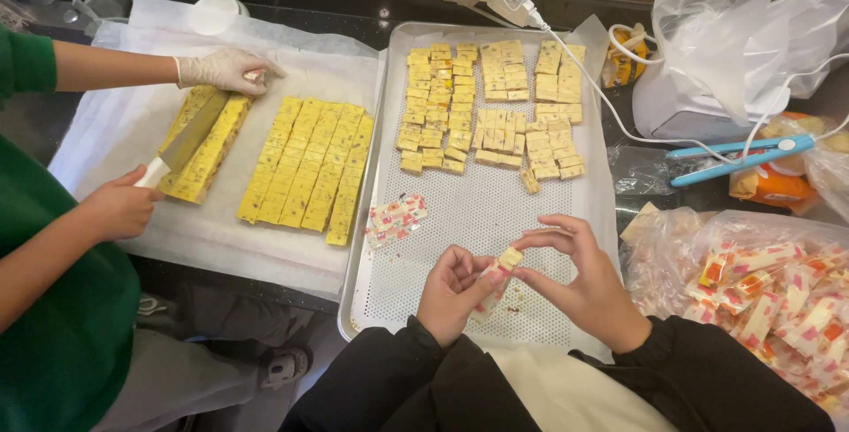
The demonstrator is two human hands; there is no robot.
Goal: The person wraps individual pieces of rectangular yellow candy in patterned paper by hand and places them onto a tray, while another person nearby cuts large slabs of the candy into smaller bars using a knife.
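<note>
My left hand [449, 292] and my right hand [579, 280] meet over the near end of a perforated metal tray [460, 220]. Together they hold one small yellow candy piece [508, 259] partly slipped into a clear wrapper with red print. Several cut yellow candy pieces [491, 105] lie in rows on the tray's far half. A few empty wrappers [395, 218] rest on the tray's left side.
A co-worker in green at the left cuts yellow slabs [305, 162] with a knife [187, 142] on white paper, one hand gloved [225, 69]. A bag of wrapped candies [769, 295] sits at right. A blue sealer [741, 158], cables and plastic bags lie behind.
</note>
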